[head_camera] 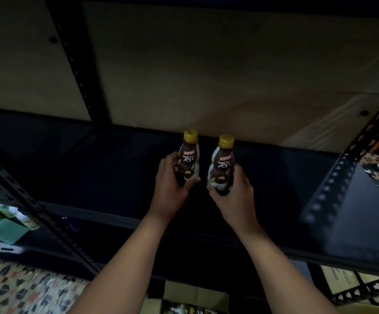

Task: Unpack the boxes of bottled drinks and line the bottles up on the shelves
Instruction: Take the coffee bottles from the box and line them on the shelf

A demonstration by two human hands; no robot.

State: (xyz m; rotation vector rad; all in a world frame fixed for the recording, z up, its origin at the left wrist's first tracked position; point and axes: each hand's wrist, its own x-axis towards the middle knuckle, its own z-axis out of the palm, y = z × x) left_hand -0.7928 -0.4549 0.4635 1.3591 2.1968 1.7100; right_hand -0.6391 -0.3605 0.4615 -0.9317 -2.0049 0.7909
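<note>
Early stage, I judge. Left hand (170,177) grips one bottle (189,158), right hand (233,189) another (223,164), upright over bare dark shelf (93,168). Cardboard box (195,295) at 6 o'clock; unpacking remains.

Dim light; plywood back wall (206,64); patterned floor (25,288).

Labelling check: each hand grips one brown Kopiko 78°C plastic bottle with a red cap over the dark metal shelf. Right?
Not quite: the head view shows gold caps, not red. The left hand grips one brown Kopiko 78°C plastic bottle, the right hand another, over the dark metal shelf.
</note>
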